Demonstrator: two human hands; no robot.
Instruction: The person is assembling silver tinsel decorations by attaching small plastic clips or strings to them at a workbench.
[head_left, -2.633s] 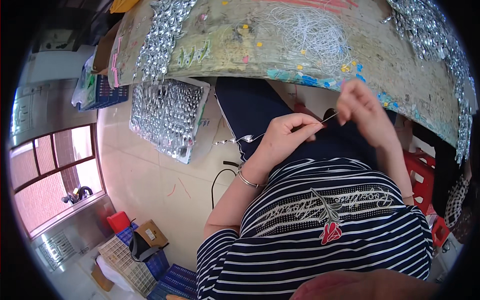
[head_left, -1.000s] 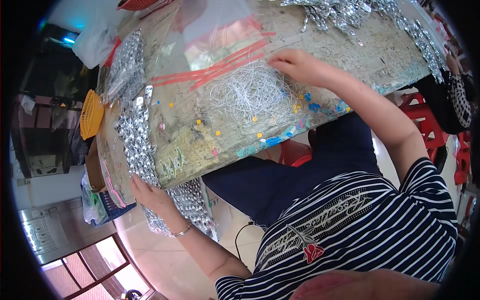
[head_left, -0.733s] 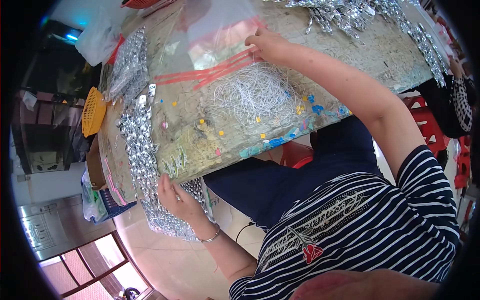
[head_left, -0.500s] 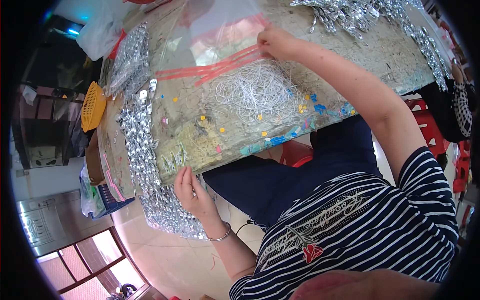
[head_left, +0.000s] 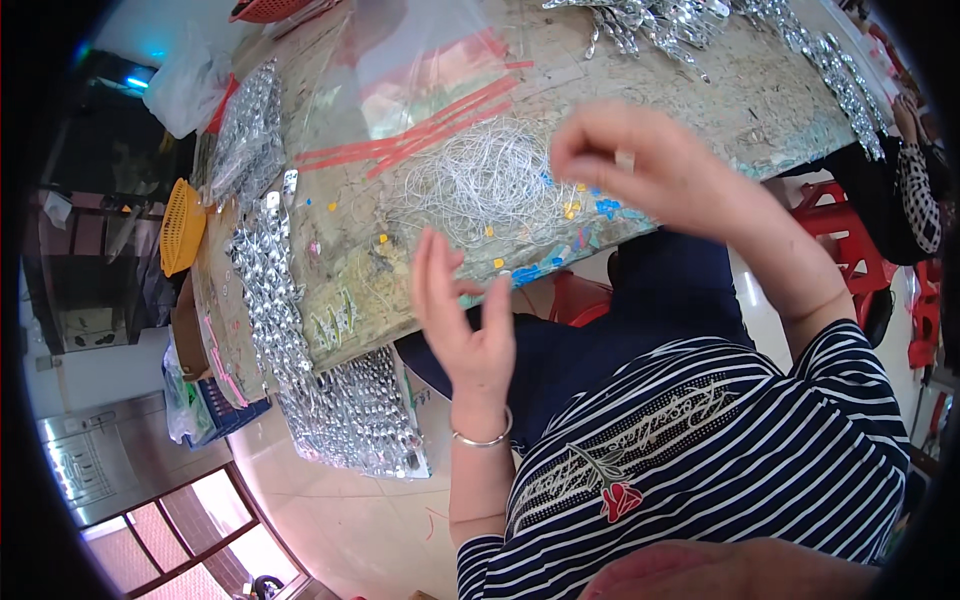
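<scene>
Over the table's near edge, my left hand [head_left: 462, 325] is raised with its fingers stretched and thumb apart, holding nothing visible. My right hand [head_left: 640, 160] hovers at the right side of a loose tangle of white string [head_left: 480, 180]. Its fingers curve toward the thumb, and motion blur hides whether anything is between them. Behind the string lie clear plastic bags [head_left: 400, 85] with red strips [head_left: 440, 118] along their edges. To the left, strands of shiny silver pieces [head_left: 268, 290] run down the table and hang over its edge. Small green-and-white pieces [head_left: 335, 322] rest near that edge.
More silver strands [head_left: 650, 25] lie at the far right of the worn table [head_left: 350, 250]. Blue and yellow scraps [head_left: 608, 207] dot its near edge. A yellow basket [head_left: 182, 225] stands at the left. Red stools [head_left: 838, 225] and another person's patterned sleeve [head_left: 920, 205] appear at right.
My right hand has let go of the plastic bag's edge and come nearer, beside the string. My left hand has moved right and up from the green-and-white pieces.
</scene>
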